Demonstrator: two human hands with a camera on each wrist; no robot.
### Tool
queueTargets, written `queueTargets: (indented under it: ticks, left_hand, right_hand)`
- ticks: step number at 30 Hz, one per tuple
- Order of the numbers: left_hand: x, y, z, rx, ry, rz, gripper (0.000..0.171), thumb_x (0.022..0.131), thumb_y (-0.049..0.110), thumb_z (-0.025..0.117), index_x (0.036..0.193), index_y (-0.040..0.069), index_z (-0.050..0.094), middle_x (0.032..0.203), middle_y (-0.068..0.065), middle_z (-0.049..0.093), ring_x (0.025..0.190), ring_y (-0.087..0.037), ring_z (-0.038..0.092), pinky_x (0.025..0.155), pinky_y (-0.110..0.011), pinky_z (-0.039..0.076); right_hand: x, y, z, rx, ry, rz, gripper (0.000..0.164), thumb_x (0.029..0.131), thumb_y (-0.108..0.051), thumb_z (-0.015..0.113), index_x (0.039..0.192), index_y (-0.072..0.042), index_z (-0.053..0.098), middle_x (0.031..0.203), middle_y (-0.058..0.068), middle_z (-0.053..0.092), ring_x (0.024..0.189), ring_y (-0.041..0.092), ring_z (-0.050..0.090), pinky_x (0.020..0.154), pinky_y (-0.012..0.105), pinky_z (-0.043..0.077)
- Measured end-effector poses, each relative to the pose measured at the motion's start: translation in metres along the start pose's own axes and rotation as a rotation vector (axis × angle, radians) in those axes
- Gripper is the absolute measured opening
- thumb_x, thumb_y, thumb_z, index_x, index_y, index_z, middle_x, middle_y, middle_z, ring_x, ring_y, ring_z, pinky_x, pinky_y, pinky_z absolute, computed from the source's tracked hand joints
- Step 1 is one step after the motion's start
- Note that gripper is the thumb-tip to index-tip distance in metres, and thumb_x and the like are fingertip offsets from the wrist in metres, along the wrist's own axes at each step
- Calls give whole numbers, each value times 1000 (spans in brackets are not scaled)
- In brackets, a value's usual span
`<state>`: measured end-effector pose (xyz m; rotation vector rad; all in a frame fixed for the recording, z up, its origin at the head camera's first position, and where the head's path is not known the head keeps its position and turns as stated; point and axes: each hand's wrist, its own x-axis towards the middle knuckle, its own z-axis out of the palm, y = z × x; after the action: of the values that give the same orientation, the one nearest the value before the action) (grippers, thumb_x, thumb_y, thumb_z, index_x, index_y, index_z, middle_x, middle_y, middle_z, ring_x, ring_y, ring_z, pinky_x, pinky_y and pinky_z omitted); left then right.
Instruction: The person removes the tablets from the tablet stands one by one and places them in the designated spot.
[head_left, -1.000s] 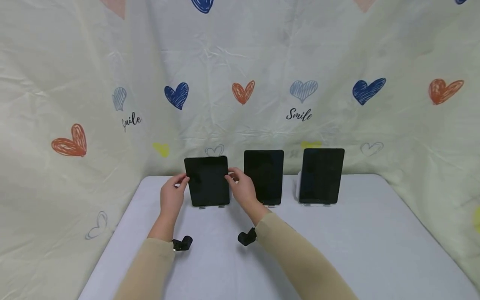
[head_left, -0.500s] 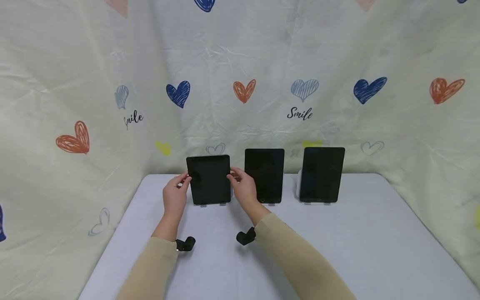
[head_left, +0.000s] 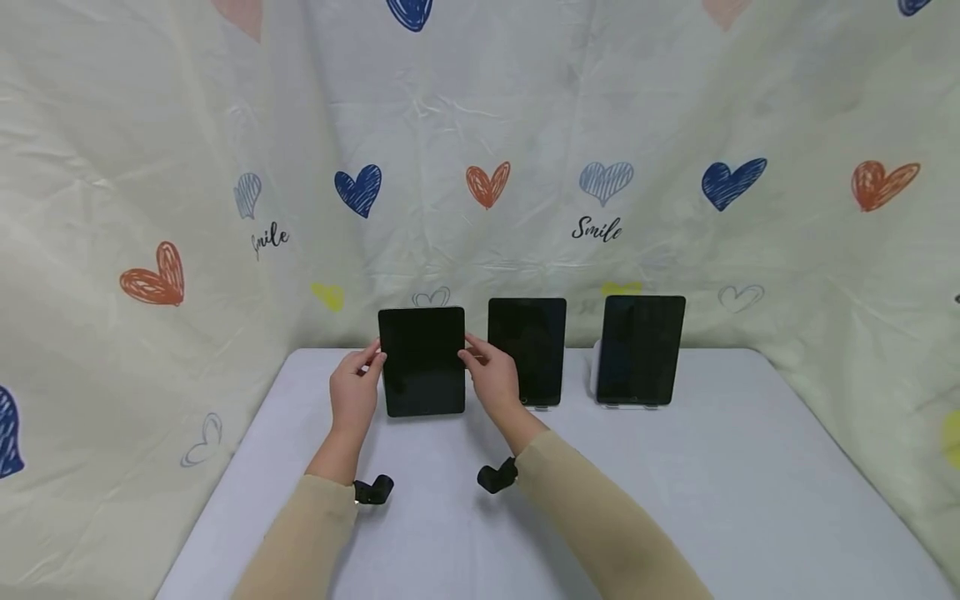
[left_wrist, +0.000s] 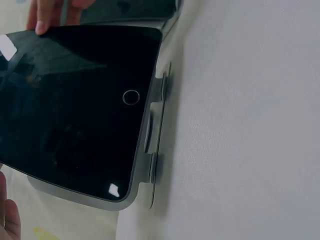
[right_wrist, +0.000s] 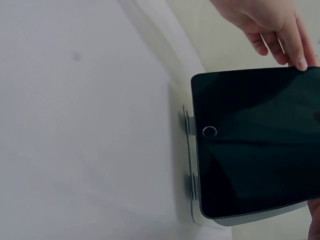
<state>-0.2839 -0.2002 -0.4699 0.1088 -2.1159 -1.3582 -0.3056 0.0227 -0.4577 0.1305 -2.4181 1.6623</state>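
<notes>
Both hands hold a black tablet (head_left: pixel 422 362) upright by its side edges, at the back left of the table. My left hand (head_left: pixel 352 400) pinches its left edge between thumb and fingers, while the right hand (head_left: pixel 493 383) pinches the opposite edge. Dark screen and round home button face me. Right behind it stands a grey metal tablet stand (left_wrist: pixel 153 167); in the left wrist view a gap shows between the tablet's lower edge and the stand's front clips. From the head, the tablet hides this stand.
To the right, a second tablet (head_left: pixel 527 350) and a third tablet (head_left: pixel 642 350) lean on stands of their own, the second close beside my right hand. A white cloth (head_left: pixel 675 500) covers the table. Behind hangs a curtain (head_left: pixel 480 100) printed with hearts.
The held tablet has come forward off its stand and looks larger; the clips that showed beneath it are now covered in the head view. Both hands moved along with it.
</notes>
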Motion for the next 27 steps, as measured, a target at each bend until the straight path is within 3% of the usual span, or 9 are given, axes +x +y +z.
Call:
queueTargets:
  ticks: [12, 17, 21, 27]
  left_hand:
    - [-9, 14, -10, 27, -123, -112, 32, 94, 28, 70, 126, 23, 71, 100, -4, 69, 90, -18, 55, 66, -21, 43]
    - [-11, 18, -15, 49, -164, -164, 34, 95, 30, 69, 128, 26, 68, 102, -4, 69, 93, -19, 55, 69, -25, 45]
    - [-16, 18, -19, 72, -192, -176, 35, 96, 29, 68, 131, 26, 67, 103, -4, 69, 95, -20, 56, 76, -31, 46]
    - [-24, 15, -27, 83, -232, -200, 37, 96, 31, 67, 133, 24, 66, 108, -6, 69, 96, -22, 56, 78, -33, 48]
  right_hand:
    - [-17, -2, -14, 9, -26, 39, 44, 95, -29, 68, 137, -38, 59, 103, -3, 69, 85, 14, 63, 66, 30, 54]
    - [-21, -7, -20, 31, -61, 54, 45, 95, -26, 69, 138, -35, 60, 100, -2, 69, 79, 23, 62, 63, 30, 53]
    - [-27, -10, -23, 51, -110, 96, 45, 95, -24, 69, 139, -30, 59, 99, 0, 69, 85, 35, 64, 64, 30, 53]
    - [-35, -11, -25, 66, -157, 149, 46, 95, -23, 69, 139, -29, 59, 97, 0, 70, 92, 35, 67, 67, 29, 54]
